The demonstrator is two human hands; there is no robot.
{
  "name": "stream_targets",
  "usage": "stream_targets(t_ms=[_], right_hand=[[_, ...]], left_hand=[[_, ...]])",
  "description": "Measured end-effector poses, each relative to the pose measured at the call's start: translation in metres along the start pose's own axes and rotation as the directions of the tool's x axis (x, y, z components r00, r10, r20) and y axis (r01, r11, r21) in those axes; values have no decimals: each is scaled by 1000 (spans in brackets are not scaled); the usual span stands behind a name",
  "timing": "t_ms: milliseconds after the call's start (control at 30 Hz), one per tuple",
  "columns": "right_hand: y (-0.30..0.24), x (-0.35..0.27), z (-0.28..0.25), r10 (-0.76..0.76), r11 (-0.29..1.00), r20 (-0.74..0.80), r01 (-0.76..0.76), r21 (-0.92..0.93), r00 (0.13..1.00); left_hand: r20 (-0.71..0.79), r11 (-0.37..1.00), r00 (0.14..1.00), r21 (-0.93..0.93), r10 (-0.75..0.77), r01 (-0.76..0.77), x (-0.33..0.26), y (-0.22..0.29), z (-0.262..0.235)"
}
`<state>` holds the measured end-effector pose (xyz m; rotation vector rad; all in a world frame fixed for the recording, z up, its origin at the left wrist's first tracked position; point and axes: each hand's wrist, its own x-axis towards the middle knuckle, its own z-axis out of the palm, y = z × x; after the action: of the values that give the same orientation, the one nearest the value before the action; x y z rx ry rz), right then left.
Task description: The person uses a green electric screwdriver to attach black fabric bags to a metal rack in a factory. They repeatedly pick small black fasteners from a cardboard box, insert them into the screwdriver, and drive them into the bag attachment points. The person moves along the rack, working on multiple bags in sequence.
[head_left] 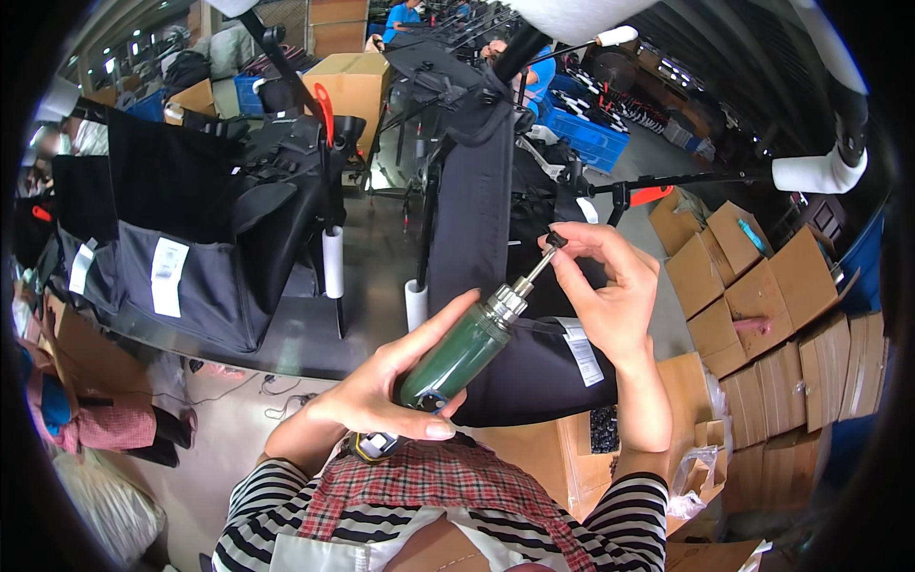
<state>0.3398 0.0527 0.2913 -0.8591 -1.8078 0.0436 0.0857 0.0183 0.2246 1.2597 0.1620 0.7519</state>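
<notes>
My left hand (376,386) is wrapped round the green body of a power screwdriver (459,360). Its silver chuck and long bit point up and to the right. At the tip of the bit, my right hand (612,291) pinches a small black piece (556,241) between thumb and fingertips; whether it is a screw or a cap I cannot make out. Beneath both hands lies black fabric (519,381) with a white label (579,351). A black fabric strip (472,205) runs away from me over a folded frame with white foam-covered tubes (416,305).
To the left on the dark table (315,329) stands a black fabric frame (205,286) with white labels. Opened cardboard boxes (762,286) crowd the right. A white foam-wrapped tube end (820,172) juts in at upper right. Co-workers in blue (402,17) are farther back, near blue crates (586,138).
</notes>
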Motion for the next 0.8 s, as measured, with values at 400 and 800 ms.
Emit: stream_targets(t_ms=[400,800], right_hand=[[-8,5,16,-458,861,-73,422,-284,886],[-59,25,34,-136,990,95,132,47,986]], left_hand=[[55,931,997,-359,-46,63,-8,3,-12],[-109,842,918,-368,382,-395,-8,10,-47]])
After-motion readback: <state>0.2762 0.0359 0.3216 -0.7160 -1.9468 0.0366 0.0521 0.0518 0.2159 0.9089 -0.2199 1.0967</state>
